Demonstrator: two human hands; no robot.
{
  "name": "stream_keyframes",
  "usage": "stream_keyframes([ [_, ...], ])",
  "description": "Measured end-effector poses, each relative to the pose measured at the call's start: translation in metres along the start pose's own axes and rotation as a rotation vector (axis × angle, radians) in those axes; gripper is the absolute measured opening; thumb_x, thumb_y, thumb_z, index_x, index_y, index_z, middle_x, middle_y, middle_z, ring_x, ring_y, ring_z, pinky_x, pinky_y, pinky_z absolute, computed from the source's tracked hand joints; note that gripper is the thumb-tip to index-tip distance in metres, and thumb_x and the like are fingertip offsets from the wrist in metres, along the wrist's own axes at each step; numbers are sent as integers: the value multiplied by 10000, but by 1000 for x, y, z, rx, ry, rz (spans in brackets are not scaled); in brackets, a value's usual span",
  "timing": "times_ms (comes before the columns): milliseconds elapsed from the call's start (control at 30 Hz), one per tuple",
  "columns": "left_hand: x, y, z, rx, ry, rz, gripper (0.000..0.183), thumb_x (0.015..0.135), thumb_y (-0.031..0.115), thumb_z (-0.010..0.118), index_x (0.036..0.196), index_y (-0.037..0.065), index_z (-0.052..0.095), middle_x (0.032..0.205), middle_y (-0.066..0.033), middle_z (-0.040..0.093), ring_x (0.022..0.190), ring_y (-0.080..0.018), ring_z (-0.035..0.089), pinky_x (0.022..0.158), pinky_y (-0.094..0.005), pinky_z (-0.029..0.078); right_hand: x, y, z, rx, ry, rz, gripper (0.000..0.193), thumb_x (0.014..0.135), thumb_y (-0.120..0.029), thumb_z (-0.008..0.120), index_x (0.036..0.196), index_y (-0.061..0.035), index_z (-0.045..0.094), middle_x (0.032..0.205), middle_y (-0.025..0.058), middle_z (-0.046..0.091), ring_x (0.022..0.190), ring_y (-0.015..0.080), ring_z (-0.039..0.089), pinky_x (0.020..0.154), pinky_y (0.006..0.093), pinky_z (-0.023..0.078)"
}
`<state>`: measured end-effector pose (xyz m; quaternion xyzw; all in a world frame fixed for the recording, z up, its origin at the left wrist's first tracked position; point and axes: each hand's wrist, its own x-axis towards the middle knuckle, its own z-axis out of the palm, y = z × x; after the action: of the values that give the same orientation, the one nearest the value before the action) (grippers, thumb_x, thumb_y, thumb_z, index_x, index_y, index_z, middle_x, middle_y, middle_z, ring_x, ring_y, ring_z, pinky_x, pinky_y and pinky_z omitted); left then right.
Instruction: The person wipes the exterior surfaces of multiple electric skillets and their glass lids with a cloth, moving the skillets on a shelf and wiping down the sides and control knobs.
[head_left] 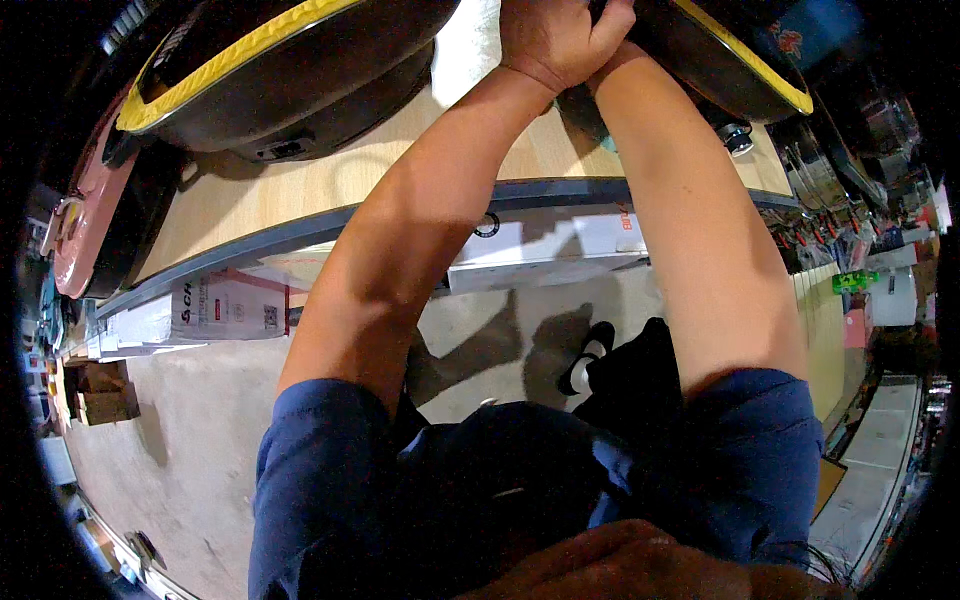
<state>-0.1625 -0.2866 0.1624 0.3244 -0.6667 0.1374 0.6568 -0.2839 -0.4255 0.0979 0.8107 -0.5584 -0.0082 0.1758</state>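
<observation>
At the top edge of the head view my left hand (pixel 562 42) is closed, its thumb bent over something dark that I cannot make out. My right forearm (pixel 690 190) crosses under the left wrist. The right hand is hidden behind the left one, so its fingers do not show. Left of my hands lies a bright white sheet or cloth (pixel 467 55). A large dark pan-like vessel (pixel 300 85) with a padded yellow rim stands on the left. Close by on the right is a similar dark vessel (pixel 715 60), also edged in yellow.
The wooden tabletop (pixel 300 195) has a dark front edge. A pink-lidded appliance (pixel 88 225) sits at its left end, and a black knob (pixel 738 138) shows at the right. Below are white boxes (pixel 550 240), a printed carton (pixel 235 305) and an open cardboard box (pixel 100 392) on the floor.
</observation>
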Motion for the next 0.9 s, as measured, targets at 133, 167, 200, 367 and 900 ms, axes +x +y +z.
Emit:
stream_keyframes([
  [133,-1,1,-3,32,-13,15,309,880,284,707,1065,37,698,1089,-191,668,1019,-404,623,916,-503,506,-9,-7,-5,4,-23,-19,216,901,-215,621,1037,-69,703,1227,106,665,1168,271,603,1064,414,401],
  [167,-3,-2,-2,47,2,15,319,873,289,722,1067,36,701,1094,-189,671,1027,-401,625,917,-498,509,-13,-10,-10,1,-24,-30,214,901,-216,622,1034,-69,702,1225,105,665,1164,271,605,1062,415,403],
  [200,-4,-5,0,60,16,15,330,866,293,737,1069,35,703,1099,-187,673,1034,-398,628,918,-493,512,-18,-13,-14,-2,-25,-41,212,900,-217,623,1030,-69,702,1224,104,665,1160,272,608,1060,415,404],
  [367,-1,0,-2,33,-53,-38,357,891,299,734,1127,37,683,1135,-184,678,1039,-397,640,902,-495,525,-53,-26,-40,-23,-29,-137,202,898,-220,627,1014,-72,700,1218,98,666,1140,274,618,1048,417,413],
  [900,-11,-8,6,173,-7,14,338,896,235,718,1177,56,662,1148,-167,659,1070,-383,623,924,-463,499,-261,61,-26,362,442,260,338,950,-207,596,1225,-12,585,1274,210,580,1172,404,554,1027,512,397],
])
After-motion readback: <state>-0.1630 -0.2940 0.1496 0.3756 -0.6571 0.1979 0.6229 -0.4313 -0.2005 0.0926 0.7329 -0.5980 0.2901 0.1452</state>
